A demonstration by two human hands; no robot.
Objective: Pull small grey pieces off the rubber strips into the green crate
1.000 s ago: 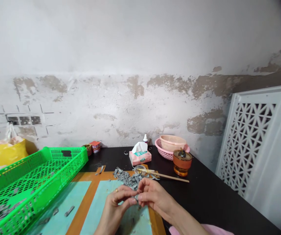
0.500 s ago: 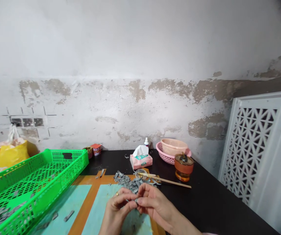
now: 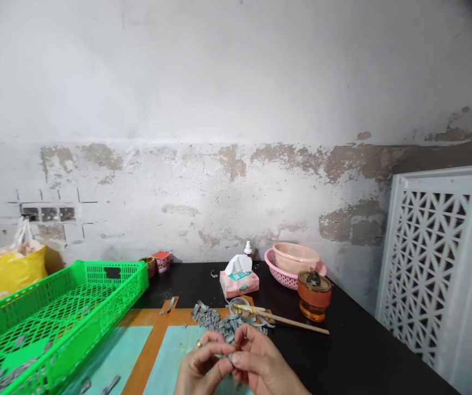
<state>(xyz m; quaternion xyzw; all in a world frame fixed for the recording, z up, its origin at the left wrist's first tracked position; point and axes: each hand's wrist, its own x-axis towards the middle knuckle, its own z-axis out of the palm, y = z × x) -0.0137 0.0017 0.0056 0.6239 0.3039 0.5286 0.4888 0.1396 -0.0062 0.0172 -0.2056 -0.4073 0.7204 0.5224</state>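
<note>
- The left hand (image 3: pixel 201 364) and right hand (image 3: pixel 259 365) are together at the near edge of the view, fingertips meeting on a small grey strip (image 3: pixel 231 357). The fingers hide most of the strip, so its exact shape cannot be told.
- The strip looks light, thin and bendable, though its material cannot be told. It seems likely to slip or spring loose, so a close pinch between finger and thumb looks the surest hold.
- A loose pile of grey strips (image 3: pixel 215 321) lies just beyond the hands, on the far part of a teal and orange board (image 3: pixel 149 351).
- The board sits at the near edge of the black worktop (image 3: pixel 363 340).
- A few wooden sticks (image 3: pixel 289 322) lie partly over the board's far right corner, close to the pile.
- A bright green plastic crate (image 3: pixel 116 280) overlaps the board's left side, with grey pieces in its near corner.
- A tissue box (image 3: pixel 239 285) stands near the far edge of the worktop, with an amber jar (image 3: pixel 313 296) and a pink basket (image 3: pixel 285 277) to its right.
- Nothing stands between the hands and the pile.
</note>
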